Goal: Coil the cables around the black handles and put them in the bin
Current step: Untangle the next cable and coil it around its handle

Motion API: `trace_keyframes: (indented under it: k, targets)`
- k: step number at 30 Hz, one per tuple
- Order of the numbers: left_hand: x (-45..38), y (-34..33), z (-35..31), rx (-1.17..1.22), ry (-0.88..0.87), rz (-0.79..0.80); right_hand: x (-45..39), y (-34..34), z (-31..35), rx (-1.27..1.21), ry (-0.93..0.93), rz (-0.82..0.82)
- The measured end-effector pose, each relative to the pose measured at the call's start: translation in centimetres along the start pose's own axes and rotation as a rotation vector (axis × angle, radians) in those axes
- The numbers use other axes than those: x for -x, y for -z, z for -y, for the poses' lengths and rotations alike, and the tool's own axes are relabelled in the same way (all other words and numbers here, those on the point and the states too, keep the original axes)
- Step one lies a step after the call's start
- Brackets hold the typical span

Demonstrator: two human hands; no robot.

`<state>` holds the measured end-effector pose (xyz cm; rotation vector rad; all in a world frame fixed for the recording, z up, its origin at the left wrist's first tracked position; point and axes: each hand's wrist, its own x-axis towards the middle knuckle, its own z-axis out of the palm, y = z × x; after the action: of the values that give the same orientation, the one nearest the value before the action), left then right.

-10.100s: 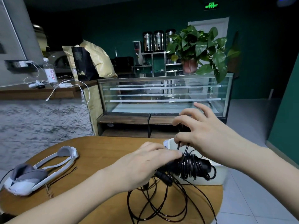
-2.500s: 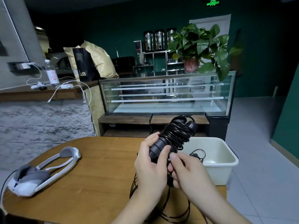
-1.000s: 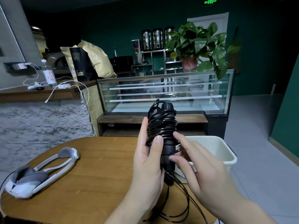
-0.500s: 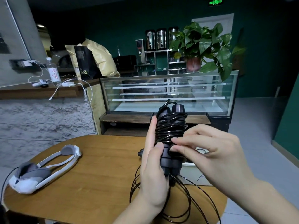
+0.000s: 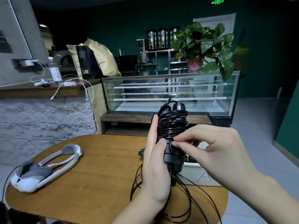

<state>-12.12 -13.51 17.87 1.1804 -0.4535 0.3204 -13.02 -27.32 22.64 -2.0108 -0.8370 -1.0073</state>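
The left hand (image 5: pixel 155 172) gripped the two black handles (image 5: pixel 173 152) from the left side, its thumb curled across their lower part and its fingers (image 5: pixel 152 131) laid straight up along the coil. The right hand (image 5: pixel 215 152) came in from the right with thumb and forefinger pinched together on a loop of the black cable (image 5: pixel 171 125) just below the wound turns, the other fingers loosely bent behind. The two handles stood side by side, nearly upright, long axis vertical, rounded ends pointing up and tilted slightly away from the camera, held above the near right part of the round wooden worktop (image 5: pixel 97 175). Many turns of cable wrapped their upper half; the unwound remainder hung from the bottom ends and lay in slack loops (image 5: pixel 182 206) on the worktop at its near edge. One white bin (image 5: pixel 202 177) sat just behind the hands on the right side of the worktop, mostly hidden by the right hand. One white and grey headset (image 5: pixel 43 167) lay well apart on the left side of the worktop. Farther back stood one glass display case (image 5: pixel 169 92) with one potted plant (image 5: pixel 203 47) on top.
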Motion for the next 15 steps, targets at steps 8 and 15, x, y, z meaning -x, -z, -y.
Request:
trace_keyframes:
  k: [8,15]
  targets:
    - [0.1,-0.4,-0.6,0.055,0.049,-0.004,-0.1,-0.4,-1.0,0.154,0.083,-0.07]
    - [0.0,-0.1,0.1,0.045,0.044,-0.056,0.8,-1.1,-1.6,0.307,0.284,-0.137]
